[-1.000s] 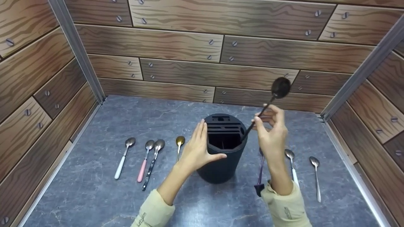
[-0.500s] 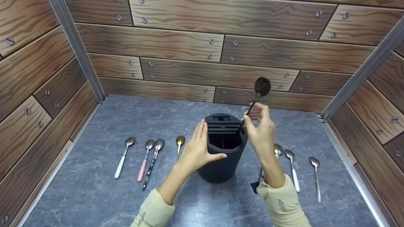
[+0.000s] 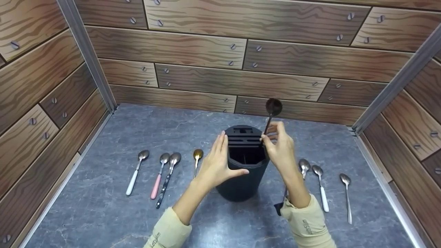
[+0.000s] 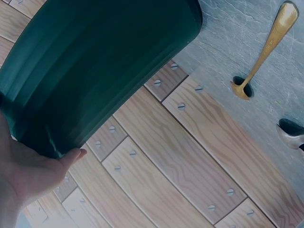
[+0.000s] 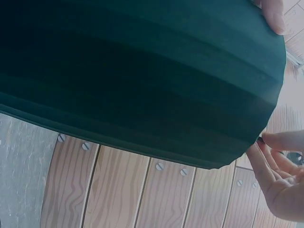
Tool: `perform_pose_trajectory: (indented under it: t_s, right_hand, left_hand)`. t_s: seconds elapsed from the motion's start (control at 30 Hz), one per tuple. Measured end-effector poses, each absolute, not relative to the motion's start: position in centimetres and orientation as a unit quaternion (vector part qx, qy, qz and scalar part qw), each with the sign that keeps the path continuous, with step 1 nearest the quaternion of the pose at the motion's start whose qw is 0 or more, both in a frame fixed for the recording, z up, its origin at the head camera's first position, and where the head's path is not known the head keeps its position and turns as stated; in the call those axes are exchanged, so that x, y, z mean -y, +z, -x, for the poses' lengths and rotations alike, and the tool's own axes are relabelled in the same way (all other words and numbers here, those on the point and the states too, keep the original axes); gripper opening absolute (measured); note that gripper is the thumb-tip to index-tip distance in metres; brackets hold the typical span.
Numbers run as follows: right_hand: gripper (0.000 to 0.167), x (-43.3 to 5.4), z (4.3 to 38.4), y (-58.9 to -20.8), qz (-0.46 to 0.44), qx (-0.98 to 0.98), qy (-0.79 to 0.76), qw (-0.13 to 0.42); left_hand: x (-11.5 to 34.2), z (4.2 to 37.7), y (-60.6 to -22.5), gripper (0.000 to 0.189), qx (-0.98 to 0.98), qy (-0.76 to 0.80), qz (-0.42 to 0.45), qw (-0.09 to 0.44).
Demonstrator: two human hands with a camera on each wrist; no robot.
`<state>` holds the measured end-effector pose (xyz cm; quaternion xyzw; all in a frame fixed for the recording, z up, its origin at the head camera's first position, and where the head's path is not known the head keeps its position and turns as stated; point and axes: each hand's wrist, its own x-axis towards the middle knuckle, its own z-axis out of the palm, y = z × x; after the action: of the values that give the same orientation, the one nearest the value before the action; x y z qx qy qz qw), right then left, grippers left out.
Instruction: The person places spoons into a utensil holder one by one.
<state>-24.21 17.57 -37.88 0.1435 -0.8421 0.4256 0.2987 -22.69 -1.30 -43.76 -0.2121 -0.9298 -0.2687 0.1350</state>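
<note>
A tall black cylindrical utensil holder with slots and a larger divided opening on top stands mid-table. My left hand rests along its left side near the top, fingers straight and thumb stretched across the front rim. At the right rim, my right hand pinches a dark long-handled spoon between thumb and fingers. The spoon's bowl points up and its handle end reaches down at the opening's right edge, where it is hidden. In the right wrist view, the holder covers much of the spoon.
Left of the holder lie a gold spoon, a black-patterned spoon, a pink-handled spoon and a white-handled spoon. To the right are a silver spoon, another white-handled spoon and spoons partly behind the right arm. Wood-patterned walls surround the table.
My right hand has moved left with the dark spoon, then lower, and the spoon has tipped more upright at the holder's rim. The left hand stays in place on the holder.
</note>
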Motion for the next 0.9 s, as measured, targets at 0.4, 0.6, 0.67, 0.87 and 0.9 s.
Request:
perform_pose_trajectory:
  t_s: [0.4, 0.6, 0.67, 0.87, 0.9]
  right_hand:
    - [0.009, -18.4, 23.8, -38.8, -0.16, 0.862, 0.39, 0.281]
    - [0.011, -19.4, 23.8, -39.5, -0.135, 0.881, 0.349, 0.288]
    - [0.013, -19.7, 23.7, -39.6, -0.12, 0.886, 0.351, 0.28]
    - [0.015, -20.8, 23.7, -40.2, -0.105, 0.887, 0.367, 0.261]
    - [0.015, -20.9, 23.7, -40.3, -0.104, 0.886, 0.368, 0.261]
  left_hand:
    - [1.1, 22.5, -43.9, 0.118, 0.929, -0.26, 0.209, 0.161]
    - [0.8, 22.3, -44.0, 0.118, 0.929, -0.268, 0.197, 0.161]
    - [0.6, 22.2, -43.9, 0.119, 0.932, -0.268, 0.188, 0.155]
    - [0.2, 22.0, -43.9, 0.119, 0.936, -0.269, 0.169, 0.153]
    - [0.2, 21.9, -43.9, 0.119, 0.935, -0.27, 0.168, 0.155]
